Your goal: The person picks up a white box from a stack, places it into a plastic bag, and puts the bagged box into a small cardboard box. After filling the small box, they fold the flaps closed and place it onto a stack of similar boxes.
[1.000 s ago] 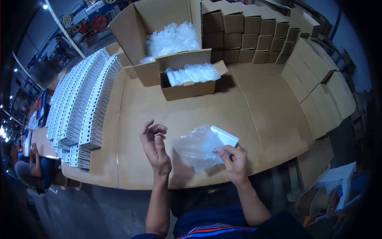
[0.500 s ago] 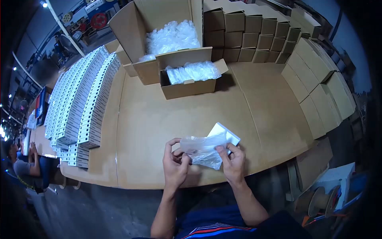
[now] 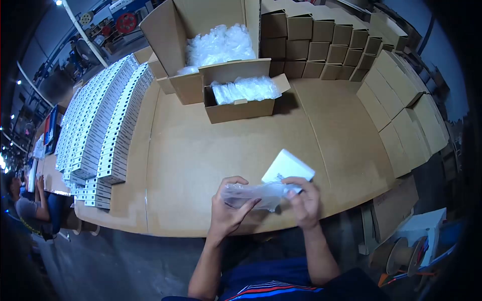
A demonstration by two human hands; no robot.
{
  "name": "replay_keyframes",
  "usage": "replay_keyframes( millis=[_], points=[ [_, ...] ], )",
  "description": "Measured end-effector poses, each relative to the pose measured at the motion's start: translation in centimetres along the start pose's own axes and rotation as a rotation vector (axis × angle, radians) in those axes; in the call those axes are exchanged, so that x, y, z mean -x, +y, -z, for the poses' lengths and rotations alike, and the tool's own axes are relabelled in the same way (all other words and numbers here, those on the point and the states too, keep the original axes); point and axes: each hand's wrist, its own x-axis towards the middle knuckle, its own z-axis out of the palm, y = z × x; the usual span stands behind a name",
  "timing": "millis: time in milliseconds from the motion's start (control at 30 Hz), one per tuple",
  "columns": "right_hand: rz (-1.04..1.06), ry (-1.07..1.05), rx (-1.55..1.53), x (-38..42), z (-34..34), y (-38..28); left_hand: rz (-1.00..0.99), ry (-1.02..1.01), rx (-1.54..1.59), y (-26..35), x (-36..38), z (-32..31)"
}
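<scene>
A clear plastic bag [image 3: 251,194] stretches crosswise between my hands near the table's front edge. My left hand [image 3: 227,210] grips its left end, thumb along the front and fingers behind. At its other end, the fingers of my right hand [image 3: 305,201] pinch the plastic. Just beyond that hand is a flat white box [image 3: 288,166] with small dark print near its lower edge, which the bag and my right fingers partly overlap.
An open carton [image 3: 241,113] of clear plastic-wrapped items stands ahead, before a larger carton [image 3: 161,40] of similar wrapping. Stacked white boxes [image 3: 111,155] line the left side. Brown cartons [image 3: 391,75] are piled at the back and right. Another person [image 3: 37,208] sits far left.
The bag has turned flatter and narrower between my hands. My right hand has shifted right and its grip has changed. The white box now shows more, further right.
</scene>
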Motion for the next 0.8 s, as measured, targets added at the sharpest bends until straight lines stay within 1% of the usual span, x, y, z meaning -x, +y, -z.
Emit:
replay_keyframes(
  millis=[33,67,100,133,233,300,367,500,600,700,800],
  points=[
    [0.035,0.048,0.131,-0.4,0.7,-0.3,-0.04,-0.001,-0.016,-0.2,0.3,0.1],
    [0.112,0.072,0.255,-0.9,1.4,-1.5,-0.081,0.0,-0.032,-0.4,0.5,0.1],
    [0.151,0.102,0.203,-1.3,1.4,-2.4,-0.049,0.008,-0.034,-0.2,0.7,0.1],
    [0.19,0.135,0.152,-1.6,1.4,-3.1,-0.061,0.018,-0.04,-0.2,0.8,-0.1],
    [0.49,-0.128,0.269,-3.3,1.8,-5.6,-0.071,0.014,-0.063,-0.2,0.9,-0.4],
    [0.471,-0.25,0.258,-4.0,1.5,-6.6,-0.043,-0.018,-0.089,0.1,1.1,-0.4],
    [0.446,-0.353,0.252,-4.4,1.3,-7.4,-0.061,-0.001,-0.11,0.0,1.2,-0.5],
    [0.508,-0.428,0.246,-4.7,1.4,-7.0,-0.091,0.056,-0.168,0.0,1.2,-0.5],
    [0.464,-0.464,0.24,-4.8,1.4,-7.0,-0.092,0.053,-0.212,0.3,1.1,-0.6],
    [0.452,-0.509,0.298,-5.5,1.0,-7.1,-0.106,0.014,-0.261,0.3,1.1,-0.6],
    [0.346,-0.62,0.306,-6.2,0.5,-7.1,-0.111,0.014,-0.278,0.3,1.2,-0.8]
  ],
)
